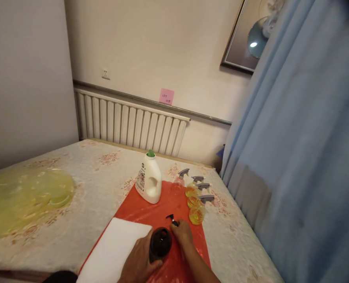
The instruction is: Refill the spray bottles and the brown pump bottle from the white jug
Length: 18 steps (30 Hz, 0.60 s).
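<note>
My left hand (140, 257) is wrapped round a dark round bottle (160, 244), whose open neck faces up toward me. To its right, my right hand (182, 232) grips a black pump head (171, 218), held apart from the bottle's neck. Both hands are over a red plastic sheet (174, 212). Beyond them stands a white jug (149, 179) with a handle and a green piece at its mouth. Several spray bottles with grey trigger heads stand at the right, among them a front one with yellow liquid (196, 213) and a pinkish one (178, 185).
A white board (112, 247) lies at the sheet's left side. Farther left, a translucent yellow plastic bag (26, 196) rests on the flowered cover (100, 184). A radiator (130, 118) runs along the back wall, and a blue curtain (295, 137) hangs at the right.
</note>
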### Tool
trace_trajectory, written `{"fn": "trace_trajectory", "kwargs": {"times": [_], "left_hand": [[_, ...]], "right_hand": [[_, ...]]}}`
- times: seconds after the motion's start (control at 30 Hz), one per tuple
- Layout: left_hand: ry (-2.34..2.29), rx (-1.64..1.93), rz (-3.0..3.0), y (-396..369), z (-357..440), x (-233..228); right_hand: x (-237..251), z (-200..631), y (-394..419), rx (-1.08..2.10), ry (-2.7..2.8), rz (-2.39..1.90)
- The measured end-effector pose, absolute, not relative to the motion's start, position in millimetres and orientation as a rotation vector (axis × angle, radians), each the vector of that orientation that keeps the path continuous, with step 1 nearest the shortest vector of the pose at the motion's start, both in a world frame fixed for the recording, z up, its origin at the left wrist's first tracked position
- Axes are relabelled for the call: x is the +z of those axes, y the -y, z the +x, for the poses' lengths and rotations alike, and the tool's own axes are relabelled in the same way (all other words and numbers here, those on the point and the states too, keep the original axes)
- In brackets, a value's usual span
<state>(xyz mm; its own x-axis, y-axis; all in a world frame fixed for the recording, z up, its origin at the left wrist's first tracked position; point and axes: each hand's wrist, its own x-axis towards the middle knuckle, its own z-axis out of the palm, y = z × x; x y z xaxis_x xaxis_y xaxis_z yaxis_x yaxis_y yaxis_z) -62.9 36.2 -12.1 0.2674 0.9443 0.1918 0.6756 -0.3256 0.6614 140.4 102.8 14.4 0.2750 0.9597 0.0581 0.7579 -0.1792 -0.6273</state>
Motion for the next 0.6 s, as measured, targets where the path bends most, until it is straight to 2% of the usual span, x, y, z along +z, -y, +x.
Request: {"fn": "trace_trajectory", "kwargs": {"times": [0.6], "left_hand": [[-1.483,0.794,2.076,-35.9,-60.7,-11.1]], "right_hand": [[107.9,162.3,-54.2,0.780,1.198,-1.329]]}}
